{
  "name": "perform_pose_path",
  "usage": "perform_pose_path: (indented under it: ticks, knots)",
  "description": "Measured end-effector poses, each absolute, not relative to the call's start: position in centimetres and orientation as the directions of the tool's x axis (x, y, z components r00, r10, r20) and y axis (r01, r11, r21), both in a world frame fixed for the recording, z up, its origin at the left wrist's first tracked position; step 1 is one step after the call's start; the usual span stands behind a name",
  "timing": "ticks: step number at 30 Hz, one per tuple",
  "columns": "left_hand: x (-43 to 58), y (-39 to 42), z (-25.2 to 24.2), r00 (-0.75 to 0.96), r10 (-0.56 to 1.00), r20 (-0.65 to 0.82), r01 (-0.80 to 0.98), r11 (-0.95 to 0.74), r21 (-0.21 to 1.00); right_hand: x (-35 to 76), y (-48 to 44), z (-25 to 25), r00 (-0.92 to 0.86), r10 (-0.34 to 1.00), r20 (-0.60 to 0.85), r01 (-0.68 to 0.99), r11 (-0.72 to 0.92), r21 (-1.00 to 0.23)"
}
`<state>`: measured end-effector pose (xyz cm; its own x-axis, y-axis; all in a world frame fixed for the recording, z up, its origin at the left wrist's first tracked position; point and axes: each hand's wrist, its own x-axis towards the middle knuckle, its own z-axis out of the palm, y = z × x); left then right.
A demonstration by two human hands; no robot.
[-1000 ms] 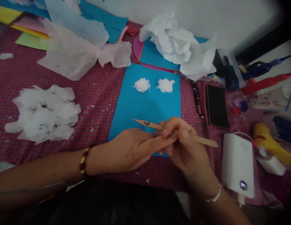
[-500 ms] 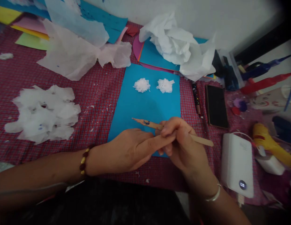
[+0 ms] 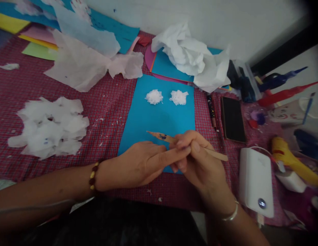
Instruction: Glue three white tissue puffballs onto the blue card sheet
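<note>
My right hand (image 3: 199,162) is closed around a thin wooden stick (image 3: 161,136) whose pointed, ink-stained tip sticks out to the left over a blue paper sheet (image 3: 159,118). My left hand (image 3: 143,164) lies beside it, its forefinger stretched out against the right hand's fingers; whether it grips anything small is hidden. Two small white tissue tufts (image 3: 154,96) (image 3: 178,97) sit side by side on the far half of the blue sheet.
A pile of white tissue pieces (image 3: 48,126) lies at left on the red checked cloth (image 3: 107,102). Crumpled tissue (image 3: 192,54) and coloured paper lie at the back. A pen (image 3: 212,111), phone (image 3: 232,119), white power bank (image 3: 256,181) and yellow glue gun (image 3: 289,155) are at right.
The view has shifted slightly down and left. Both hands stay together with the stick; its rear end appears a little shorter to the right.
</note>
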<state>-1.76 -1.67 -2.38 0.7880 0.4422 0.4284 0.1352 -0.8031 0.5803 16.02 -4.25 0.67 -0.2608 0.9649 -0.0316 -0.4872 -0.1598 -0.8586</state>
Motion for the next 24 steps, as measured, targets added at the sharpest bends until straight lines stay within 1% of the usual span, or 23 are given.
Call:
perform_pose_path:
  ticks: [6,10,14,24]
  knots:
    - [-1.55,-1.44,-2.22,0.781,0.438,0.445,0.103,-0.793,0.600,15.97,-4.22,0.67,-0.260,0.965,-0.032,-0.498,-0.163,-0.852]
    - [-1.55,-1.39,-2.06,0.780,0.435,0.451,0.104,-0.800,0.591,15.87,-4.14,0.85,-0.266,0.964,-0.028,-0.532,-0.171,-0.830]
    - [-1.60,-1.45,-1.84,0.809,0.421,0.411,0.120,-0.803,0.584,15.94,-4.19,0.97,-0.273,0.961,-0.036,-0.534,-0.183,-0.826]
    - [-1.61,-1.64,-2.27,0.813,0.414,0.409,0.121,-0.807,0.578,16.04,-4.33,1.10,-0.267,0.963,-0.041,-0.542,-0.185,-0.820]
